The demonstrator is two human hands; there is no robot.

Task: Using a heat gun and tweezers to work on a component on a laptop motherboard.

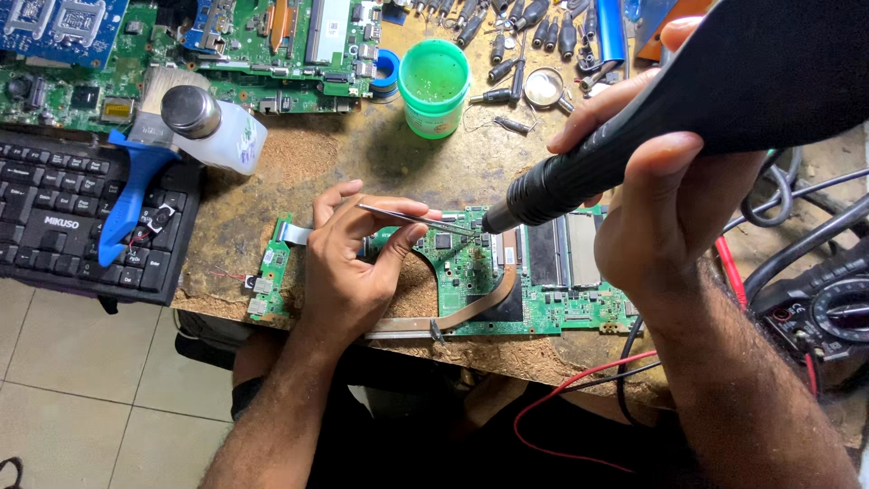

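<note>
Left hand [348,263] pinching tweezers [416,218] over board [561,303] at bench edge; right hand [652,195] gripping hot-air wand [579,177], nozzle near tips. Risk: lingering heat scorching neighbouring parts; tweezer slip shifting chip.

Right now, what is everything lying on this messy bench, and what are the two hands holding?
circuit board: one, green, bench front, under both tools
tweezers: one, silver, tips over the board
hot-air tool: one, black, nozzle aimed at the board
spare boards: several, green and blue, back left
tub: one, green, back middle
bottle: one, white, metal cap, left
keyboard: one, black, far left
cables: red and black, front right
left hand: pinching the tweezers
right hand: gripping the hot-air tool
</note>
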